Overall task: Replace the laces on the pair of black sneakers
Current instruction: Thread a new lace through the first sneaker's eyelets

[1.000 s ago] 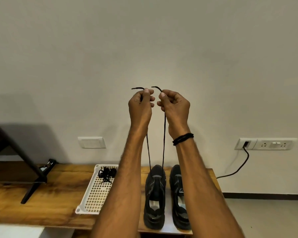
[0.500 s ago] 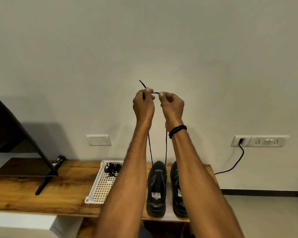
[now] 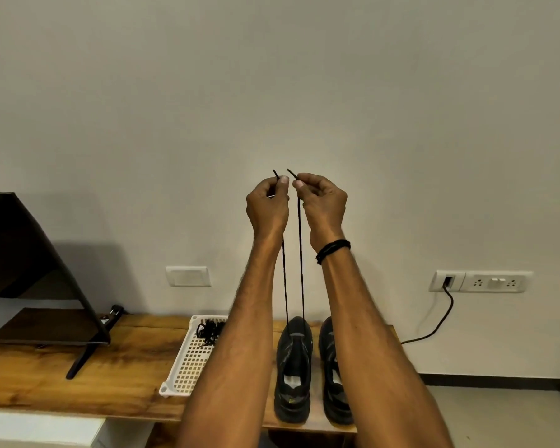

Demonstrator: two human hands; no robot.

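Two black sneakers stand side by side on the wooden shelf, toes toward the wall: the left sneaker [image 3: 293, 373] and the right sneaker [image 3: 335, 376], partly hidden by my right forearm. A black lace [image 3: 301, 270] runs up taut in two strands from the toe end of the left sneaker. My left hand [image 3: 267, 205] pinches one lace end and my right hand [image 3: 322, 202] pinches the other, both raised high in front of the wall with the tips side by side. A bundle of black laces [image 3: 210, 329] lies in the white tray.
The white perforated tray [image 3: 191, 367] sits left of the sneakers on the wooden shelf [image 3: 78, 376]. A dark TV screen on a stand [image 3: 29, 270] fills the left. A wall socket with a plugged black cable [image 3: 448, 282] is at the right.
The two lace tips, crossed half a second ago, now stand apart side by side above my fingers. The view has shifted, showing more of the TV at the left.
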